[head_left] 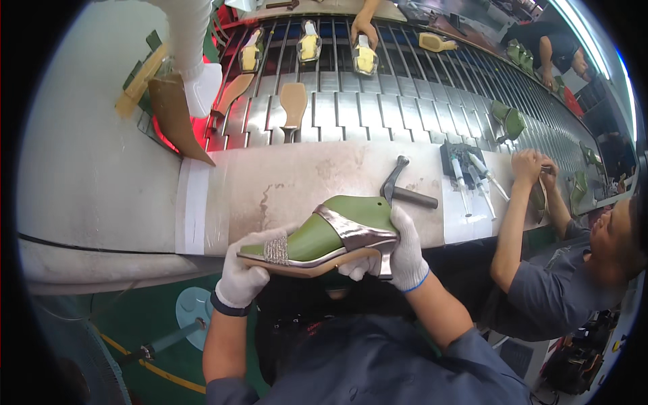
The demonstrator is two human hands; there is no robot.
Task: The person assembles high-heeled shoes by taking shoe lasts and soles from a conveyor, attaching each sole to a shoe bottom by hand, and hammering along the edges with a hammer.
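Between my two white-gloved hands is a heeled sandal [351,233] on a green shoe last, lying sideways with its toe to the left. Metallic straps cross the last, and a glittering band sits near the toe. My left hand [244,270] grips the toe end, thumb under the sole. My right hand [407,253] is wrapped round the heel end, some of its fingers beneath the tan sole. Just beyond the sandal, a dark hammer-like tool [398,189] with a bar handle rests on the worn bench [304,175].
Several syringes [472,179] lean on a dark block to the right. A slatted conveyor [337,108] beyond the bench carries loose soles [293,108] and shoes [309,44]. Another person's hand [364,32] touches one there. A co-worker [560,270] sits at right. A white duct [192,54] hangs at left.
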